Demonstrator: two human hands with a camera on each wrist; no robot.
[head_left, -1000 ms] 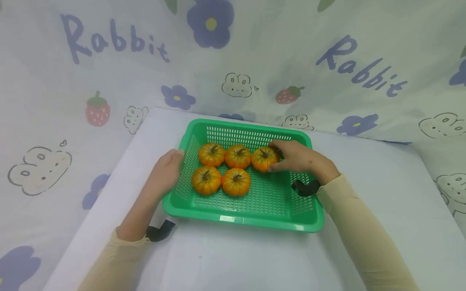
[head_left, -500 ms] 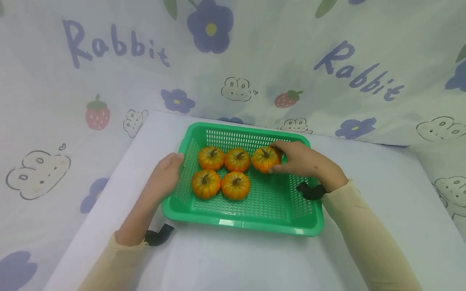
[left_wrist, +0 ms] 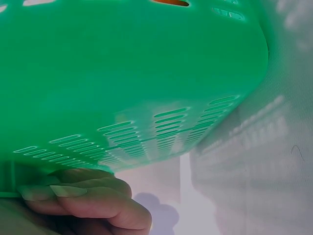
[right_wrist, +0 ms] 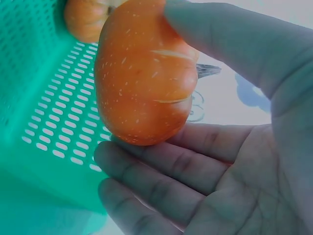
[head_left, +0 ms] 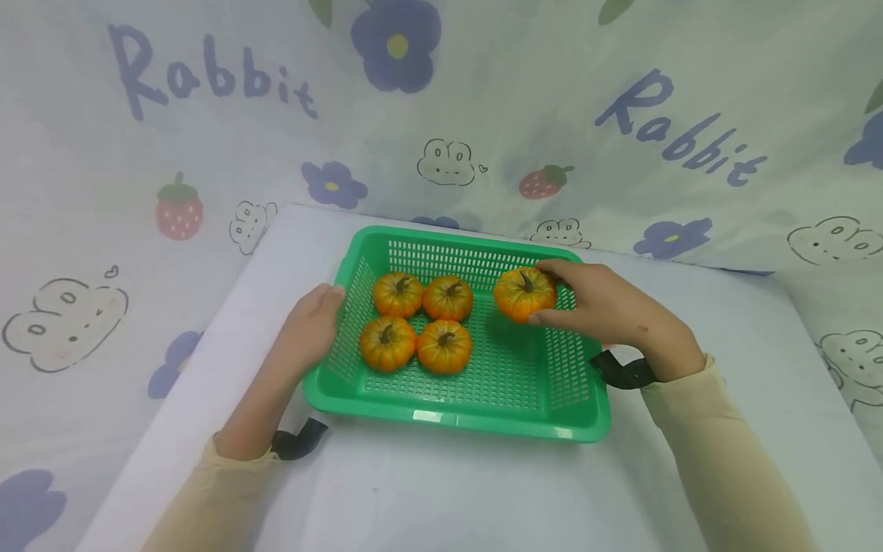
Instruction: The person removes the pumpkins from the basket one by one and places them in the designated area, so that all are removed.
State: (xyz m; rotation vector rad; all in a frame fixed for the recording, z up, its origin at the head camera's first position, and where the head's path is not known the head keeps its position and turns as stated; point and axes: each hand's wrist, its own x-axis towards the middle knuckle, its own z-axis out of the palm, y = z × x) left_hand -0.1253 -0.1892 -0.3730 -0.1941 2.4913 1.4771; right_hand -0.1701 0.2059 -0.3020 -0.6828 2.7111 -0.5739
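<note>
My right hand point(head_left: 603, 305) pinches a small orange pumpkin point(head_left: 524, 295) by its side, thumb in front and fingers behind. It is lifted above the bottom of a green plastic basket point(head_left: 455, 420). The right wrist view has the same pumpkin point(right_wrist: 144, 78) between thumb and fingertips, stem pointing right. Several similar pumpkins point(head_left: 386, 345) sit in two rows in the left part of the basket. At the basket's left side, my left hand point(head_left: 309, 330) grips the rim. From the left wrist, curled fingers point(left_wrist: 100, 198) show under the rim, against the slotted outer wall point(left_wrist: 122, 58).
A white-covered table point(head_left: 441, 491) bears the basket. Behind and to the sides hangs a pale cloth point(head_left: 497, 100) printed with rabbits, flowers and strawberries. Both wrists carry a black curved mount point(head_left: 624, 372).
The right hand has raised its pumpkin from the back row and moved it slightly to the right. The left hand stays at the rim, and the other pumpkins lie as before.
</note>
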